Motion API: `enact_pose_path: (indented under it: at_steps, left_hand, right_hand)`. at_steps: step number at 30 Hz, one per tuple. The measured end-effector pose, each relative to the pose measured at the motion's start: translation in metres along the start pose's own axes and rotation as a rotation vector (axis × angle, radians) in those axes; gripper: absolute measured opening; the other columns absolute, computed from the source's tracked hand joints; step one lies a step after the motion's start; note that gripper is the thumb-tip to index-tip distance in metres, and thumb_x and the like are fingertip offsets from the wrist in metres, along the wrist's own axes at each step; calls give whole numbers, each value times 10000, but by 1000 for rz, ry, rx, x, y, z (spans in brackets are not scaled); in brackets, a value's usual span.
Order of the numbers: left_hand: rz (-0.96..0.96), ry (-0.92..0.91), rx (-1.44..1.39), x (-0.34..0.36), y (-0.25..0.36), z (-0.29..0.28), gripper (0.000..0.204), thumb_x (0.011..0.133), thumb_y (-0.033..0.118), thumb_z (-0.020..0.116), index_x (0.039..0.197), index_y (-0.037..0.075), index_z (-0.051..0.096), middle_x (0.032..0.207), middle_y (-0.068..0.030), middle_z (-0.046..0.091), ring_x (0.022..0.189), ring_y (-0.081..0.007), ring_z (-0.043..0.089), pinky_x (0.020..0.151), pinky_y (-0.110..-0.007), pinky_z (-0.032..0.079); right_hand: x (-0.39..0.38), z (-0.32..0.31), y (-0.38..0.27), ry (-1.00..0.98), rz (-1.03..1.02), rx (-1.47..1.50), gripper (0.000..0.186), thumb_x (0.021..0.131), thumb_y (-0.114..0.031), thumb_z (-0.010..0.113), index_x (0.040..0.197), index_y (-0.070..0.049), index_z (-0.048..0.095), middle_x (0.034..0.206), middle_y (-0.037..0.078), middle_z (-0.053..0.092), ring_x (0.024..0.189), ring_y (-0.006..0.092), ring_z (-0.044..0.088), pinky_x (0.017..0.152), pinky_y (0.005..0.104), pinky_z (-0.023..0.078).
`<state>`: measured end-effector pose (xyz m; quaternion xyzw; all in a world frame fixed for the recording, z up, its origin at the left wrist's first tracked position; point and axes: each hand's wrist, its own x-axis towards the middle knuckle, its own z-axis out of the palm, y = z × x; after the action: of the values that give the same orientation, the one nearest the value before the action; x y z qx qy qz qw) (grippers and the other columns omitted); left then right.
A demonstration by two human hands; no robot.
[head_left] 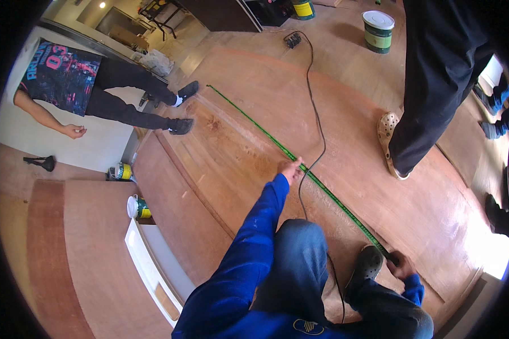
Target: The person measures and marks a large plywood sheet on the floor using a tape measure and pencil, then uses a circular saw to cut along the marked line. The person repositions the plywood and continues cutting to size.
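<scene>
A long green tape measure (254, 124) is stretched diagonally over large wooden sheets (345, 141), from beside another person's shoe to my knees. My left hand (290, 169) is closed on the blade near its middle, where a dark cable (323, 130) crosses it. At the near end, my right hand (402, 266) is closed round the dark tape case (392, 257), whose details are mostly covered by my fingers. My crouched legs (296, 260) are between my arms, with one clog (370, 264) just left of the case.
A person (130, 107) stands at upper left, another's dark-trousered leg (430, 101) at right, with more feet (492, 124) beyond. Buckets (378, 42) stand around, one beside a white panel (147, 265) at lower left. A power tool (147, 97) is behind the left person's legs.
</scene>
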<state>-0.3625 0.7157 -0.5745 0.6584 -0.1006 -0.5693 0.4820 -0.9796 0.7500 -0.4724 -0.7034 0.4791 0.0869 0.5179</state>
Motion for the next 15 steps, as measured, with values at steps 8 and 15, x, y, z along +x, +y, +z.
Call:
enact_pose_path:
  at_steps: [8, 15]
  left_hand:
    - [97, 425, -39, 82, 61, -74, 287, 1074, 457, 546, 1077, 197, 668, 853, -10, 700, 544, -62, 439, 444, -211, 305]
    - [-103, 92, -21, 60, 23, -57, 214, 1054, 322, 602, 1126, 131, 667, 914, -45, 725, 691, -131, 598, 555, -307, 448]
  right_hand:
    - [-176, -24, 157, 71, 440, 425, 170, 805, -106, 678, 958, -32, 685, 670, 11, 612, 517, 117, 568, 465, 297, 434]
    - [-52, 13, 98, 16, 241, 340, 292, 831, -165, 704, 1078, -10, 701, 837, 25, 679, 742, 119, 606, 683, 306, 510]
